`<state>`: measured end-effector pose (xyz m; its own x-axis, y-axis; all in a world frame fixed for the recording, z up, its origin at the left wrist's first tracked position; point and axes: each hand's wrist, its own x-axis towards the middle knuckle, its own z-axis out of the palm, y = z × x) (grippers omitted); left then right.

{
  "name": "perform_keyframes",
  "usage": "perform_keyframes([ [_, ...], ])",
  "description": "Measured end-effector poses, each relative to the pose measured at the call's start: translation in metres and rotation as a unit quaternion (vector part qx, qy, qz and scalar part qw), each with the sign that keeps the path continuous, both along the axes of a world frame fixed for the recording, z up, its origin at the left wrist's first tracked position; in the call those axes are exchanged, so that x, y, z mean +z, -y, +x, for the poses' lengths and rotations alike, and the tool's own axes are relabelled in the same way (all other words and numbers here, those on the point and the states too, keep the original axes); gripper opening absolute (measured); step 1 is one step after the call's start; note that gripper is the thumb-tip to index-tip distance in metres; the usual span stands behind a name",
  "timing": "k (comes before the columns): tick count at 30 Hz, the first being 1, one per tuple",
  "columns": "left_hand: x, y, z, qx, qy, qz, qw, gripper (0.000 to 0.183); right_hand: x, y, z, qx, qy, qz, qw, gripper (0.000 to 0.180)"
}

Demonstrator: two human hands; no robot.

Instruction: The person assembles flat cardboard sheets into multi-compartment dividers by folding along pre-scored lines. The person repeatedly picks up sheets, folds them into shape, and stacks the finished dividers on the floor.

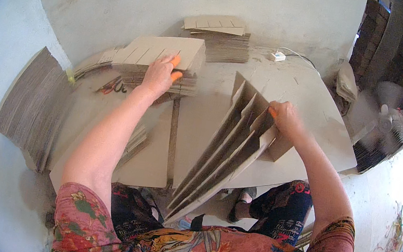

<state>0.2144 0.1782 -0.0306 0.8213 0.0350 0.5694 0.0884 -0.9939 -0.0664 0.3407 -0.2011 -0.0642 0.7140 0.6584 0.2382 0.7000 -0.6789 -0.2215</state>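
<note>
My right hand (284, 119), with orange covering on a finger, grips the upper edge of a cardboard divider assembly (230, 142). Several long sheets slant down from it towards my lap, crossed by shorter pieces near the hand. My left hand (160, 75), with orange finger covers on two digits, rests on the front edge of a stack of slotted cardboard sheets (150, 50); whether it grips a sheet cannot be told. Scissors or a similar tool with orange and black handles (111, 86) lie left of that stack.
A tall cardboard stack (30, 108) stands at the left, another (221, 43) against the wall. Smaller pieces (136, 141) lie under my left forearm. A white power adapter (277, 56) with cables sits at the table's back. An electric fan (383, 114) stands at the right.
</note>
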Motion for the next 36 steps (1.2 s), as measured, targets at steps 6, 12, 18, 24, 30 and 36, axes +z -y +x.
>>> perform_keyframes([
  [6, 0.046, -0.008, -0.005, 0.01, -0.053, -0.292, 0.955, 0.03, 0.01, 0.008, -0.013, -0.029, 0.191, 0.16, 0.968, 0.028],
  [12, 0.038, 0.113, -0.046, -0.291, 0.098, -0.184, 0.934, 0.029, 0.036, 0.013, -0.074, 0.041, -0.374, 0.479, 0.793, 0.047],
  [18, 0.001, 0.202, -0.097, -0.405, -0.072, -0.218, 0.885, 0.042, 0.046, 0.025, -0.104, -0.013, -0.483, 0.675, 0.558, 0.025],
  [24, -0.003, 0.172, -0.112, -0.072, -0.181, -0.382, 0.904, 0.037, 0.04, 0.093, -0.091, -0.02, -0.268, 0.677, 0.685, 0.014],
  [30, 0.006, 0.153, -0.145, -0.078, -0.222, -0.345, 0.909, 0.022, 0.024, 0.108, -0.087, 0.005, -0.221, 0.659, 0.718, 0.011],
  [36, 0.001, 0.136, -0.177, -0.096, -0.142, -0.322, 0.931, 0.022, 0.008, 0.111, -0.084, 0.031, -0.234, 0.513, 0.825, 0.014],
])
